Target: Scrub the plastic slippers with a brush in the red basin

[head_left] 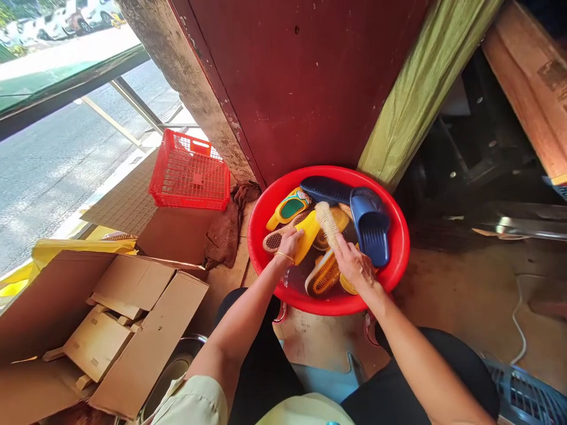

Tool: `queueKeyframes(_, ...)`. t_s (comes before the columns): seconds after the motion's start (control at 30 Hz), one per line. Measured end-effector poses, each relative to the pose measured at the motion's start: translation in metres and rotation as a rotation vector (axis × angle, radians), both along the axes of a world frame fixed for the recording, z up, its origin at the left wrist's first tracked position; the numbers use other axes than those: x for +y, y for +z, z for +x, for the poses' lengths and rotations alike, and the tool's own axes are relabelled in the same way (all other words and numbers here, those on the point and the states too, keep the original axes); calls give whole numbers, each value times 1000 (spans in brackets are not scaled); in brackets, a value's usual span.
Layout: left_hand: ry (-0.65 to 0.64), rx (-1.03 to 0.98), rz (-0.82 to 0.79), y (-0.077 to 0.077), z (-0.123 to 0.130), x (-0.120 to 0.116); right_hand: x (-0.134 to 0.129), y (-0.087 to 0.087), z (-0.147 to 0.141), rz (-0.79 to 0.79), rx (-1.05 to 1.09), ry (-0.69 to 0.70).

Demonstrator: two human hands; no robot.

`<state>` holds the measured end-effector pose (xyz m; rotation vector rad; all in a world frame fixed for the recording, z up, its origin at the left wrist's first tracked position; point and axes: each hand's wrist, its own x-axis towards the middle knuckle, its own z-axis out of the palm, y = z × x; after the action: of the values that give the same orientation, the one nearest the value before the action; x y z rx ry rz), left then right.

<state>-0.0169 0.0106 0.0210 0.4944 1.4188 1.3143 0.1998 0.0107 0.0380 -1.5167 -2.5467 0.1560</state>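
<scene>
A red basin (330, 306) stands before me with several slippers and shoes lying in water. My left hand (290, 243) grips a yellow slipper (306, 237) near the basin's middle. In my right hand (354, 261) is a scrubbing brush (326, 221), its pale bristles beside the yellow slipper; whether they touch I cannot tell. A blue slipper (372, 227) rests against the right wall of the basin, and a dark blue one (325, 189) lies at the back. To the left is a yellow slipper with a green patch (290, 208). A brown-soled shoe (325, 274) lies near the front.
On the left are a red plastic crate (192, 177), a brown cloth (225, 236) and an open cardboard box (146, 348) with wooden pieces inside. A dark red door (305, 88) and a green curtain (420, 88) stand behind the basin. A white cable (518, 324) lies right.
</scene>
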Motion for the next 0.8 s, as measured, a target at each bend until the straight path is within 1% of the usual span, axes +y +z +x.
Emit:
queueKeyframes(0.03,2,-31,-4,3,-1,0,2,1,1,21,15,-19)
queueKeyframes(0.07,2,-76,-10,7,-2,0,0,1,0,41,30,-3)
queueKeyframes(0.1,-4,-134,-16,11,-4,1,-5,2,0,60,44,47)
queueKeyframes(0.23,-29,-339,-14,25,-8,4,-39,1,-5,84,86,348)
queueKeyframes(0.3,-22,-398,-3,31,-9,4,-44,1,-3,76,106,422)
queueKeyframes(0.33,-28,-425,-1,33,-9,3,-41,2,-1,77,114,415)
queueKeyframes(0.37,-39,-449,-1,35,-9,2,-34,3,3,84,122,373)
queueKeyframes(0.47,-63,-491,-8,39,-11,-3,-7,5,19,118,174,123)
queueKeyframes(0.5,-70,-502,-18,39,-12,-4,0,4,24,124,206,54)
queueKeyframes(0.53,-78,-516,-34,38,-12,-5,4,4,27,129,243,16)
queueKeyframes(0.6,-98,-553,-82,33,-11,-5,1,1,28,141,314,22)
queueKeyframes(0.63,-107,-577,-114,30,-9,-4,-6,-1,25,142,334,60)
queueKeyframes(0.7,-99,-619,-179,20,-1,-3,-22,-6,14,117,314,185)
queueKeyframes(0.77,-70,-643,-225,11,6,-1,-32,-11,0,48,221,300)
queueKeyframes(0.8,-66,-644,-237,6,9,-1,-33,-13,-5,9,164,308)
